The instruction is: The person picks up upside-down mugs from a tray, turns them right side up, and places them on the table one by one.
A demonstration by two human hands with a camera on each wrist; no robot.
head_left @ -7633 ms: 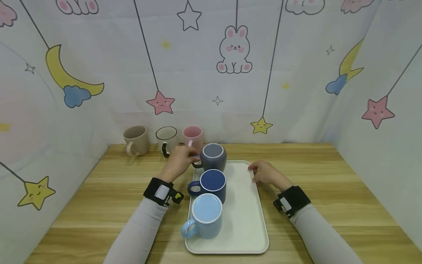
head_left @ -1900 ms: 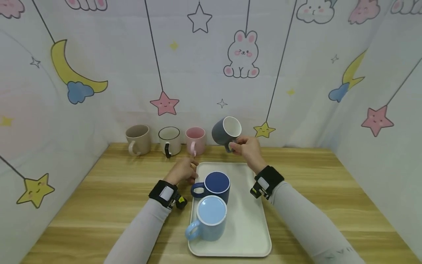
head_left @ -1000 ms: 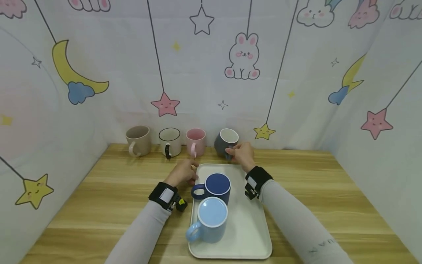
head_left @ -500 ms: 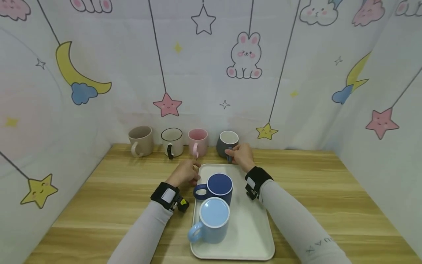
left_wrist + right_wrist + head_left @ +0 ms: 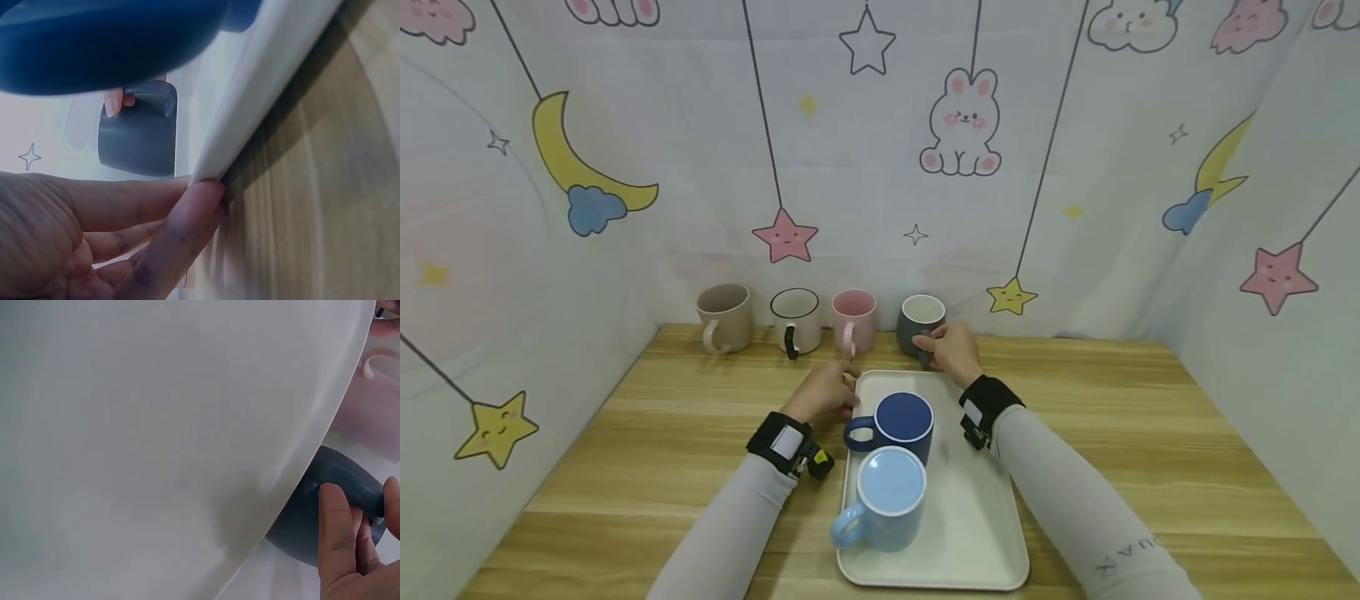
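My right hand holds the handle of a dark grey mug, which stands upright on the table just beyond the tray's far edge. In the right wrist view, thumb and fingers close around that mug's handle. My left hand pinches the rim of the white tray near its far left corner; the left wrist view shows thumb and finger on the tray rim. Upside down on the tray are a navy mug and, nearer, a light blue mug, both with handles pointing left.
Left of the grey mug, a pink mug, a white mug with a black rim and handle and a beige mug stand upright in a row. Behind them hangs a patterned cloth. Wood-grain table surrounds the tray.
The grey mug, earlier upside down on the tray's far end under my left hand, was turned over in my right hand and set upright beside the pink mug. The last half second shows little movement.
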